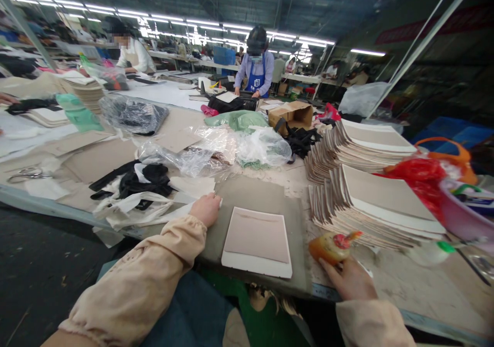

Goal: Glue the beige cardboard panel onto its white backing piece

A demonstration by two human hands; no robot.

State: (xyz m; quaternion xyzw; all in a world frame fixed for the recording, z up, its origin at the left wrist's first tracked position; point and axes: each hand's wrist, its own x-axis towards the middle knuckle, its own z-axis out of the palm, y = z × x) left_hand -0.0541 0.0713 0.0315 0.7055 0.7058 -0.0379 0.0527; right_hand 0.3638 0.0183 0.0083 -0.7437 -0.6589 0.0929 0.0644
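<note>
A beige panel with a white lower border (pixel 258 236) lies flat on a grey-green mat (pixel 299 223) at the table's front edge. Just left of the panel, my left hand (pixel 207 209) rests at the mat's edge, its fingers curled together; what they hold, if anything, is too small to name. To the right of the mat, my right hand (pixel 351 277) is wrapped round a yellowish glue bottle (pixel 328 249) with a red cap and an orange tip. The bottle lies tilted on its side, its tip pointing right.
Two tall stacks of panels (pixel 386 193) stand at the right, beside a pink basin (pixel 459 216). Clear plastic bags (pixel 262 146) lie behind the mat. Black and white fabric strips (pixel 144 185) and scissors (pixel 29 175) are at the left. A person in a blue apron (pixel 257 74) works across the table.
</note>
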